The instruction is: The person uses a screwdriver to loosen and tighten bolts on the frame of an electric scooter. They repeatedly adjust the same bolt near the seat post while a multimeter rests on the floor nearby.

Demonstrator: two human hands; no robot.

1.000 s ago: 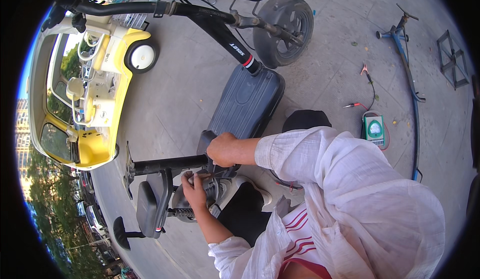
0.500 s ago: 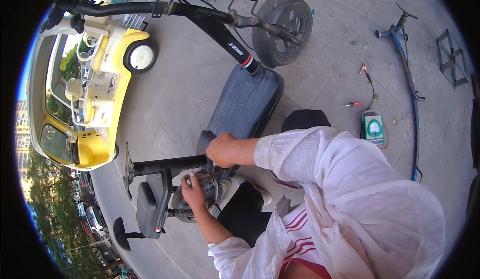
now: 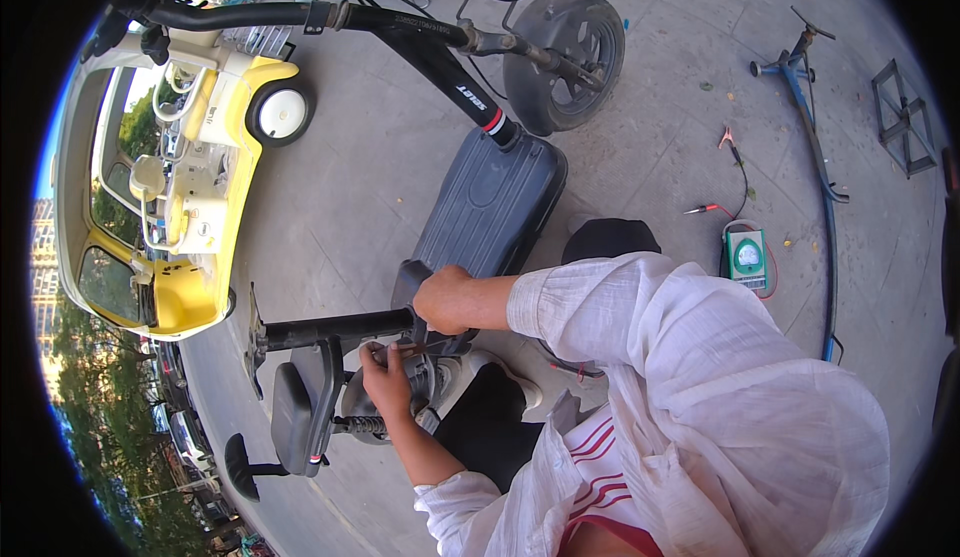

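Observation:
A black electric scooter stands before me, its ribbed footboard [image 3: 490, 202] in the middle and its seat post tube [image 3: 330, 329] running to the left. My right hand [image 3: 447, 299] is closed at the rear end of the footboard, beside the tube's base; what its fingers grip is hidden under it. Just below the tube, my left hand [image 3: 386, 382] pinches a small, thin, brownish piece too small to name. Near that hand are the rear wheel [image 3: 362, 397], a coil spring [image 3: 358, 424] and a padded black seat [image 3: 292, 417].
To the right, a green-and-white analog meter [image 3: 748, 257] lies on the pavement with clip leads [image 3: 738, 162]. Beyond it are a long blue-black metal stand [image 3: 815, 137] and a dark metal frame [image 3: 905, 122]. A yellow three-wheeled vehicle [image 3: 225, 167] is parked at left.
The fingers of my left hand have shifted slightly around the small piece. My right hand and the scooter stay in place.

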